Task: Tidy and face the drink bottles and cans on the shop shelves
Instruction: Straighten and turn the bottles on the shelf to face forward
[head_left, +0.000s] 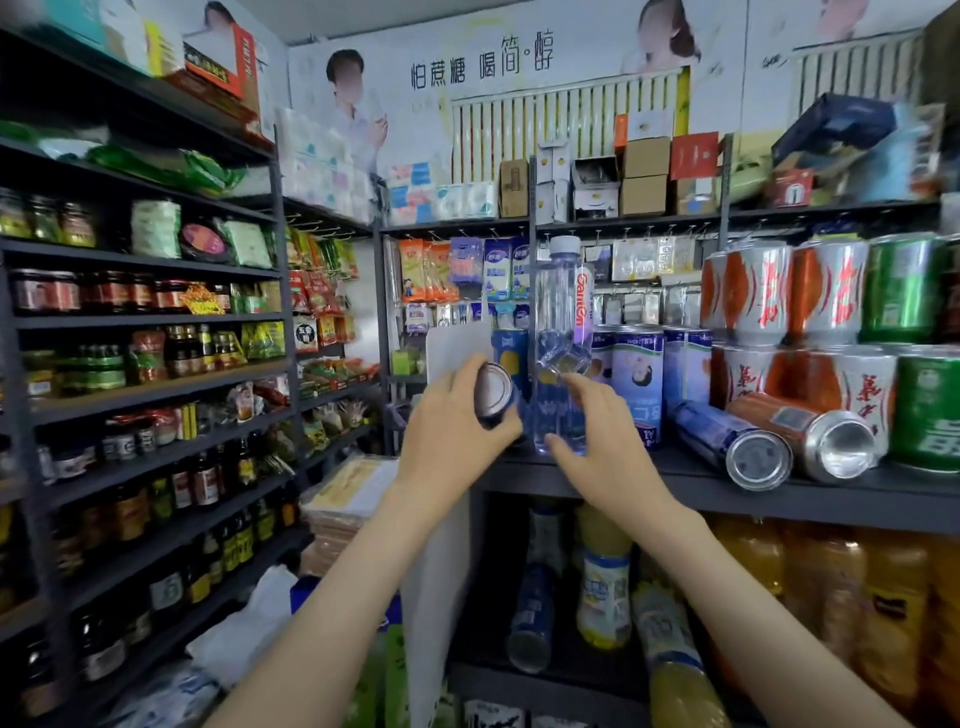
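Up on the shelf (779, 499) the clear water bottle (563, 312) stands upright, long axis vertical, label turned right — the right hand (608, 447) curls its fingers round the lower half. Just beside it, the left hand (452, 431) grips a blue can (493, 389) tipped over, axis running into the shelf, round end toward the camera.

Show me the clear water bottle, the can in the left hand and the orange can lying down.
clear water bottle (558, 312): head view, clear body.
blue can (492, 391): head view, silver end.
orange can (779, 415): head view, its side.
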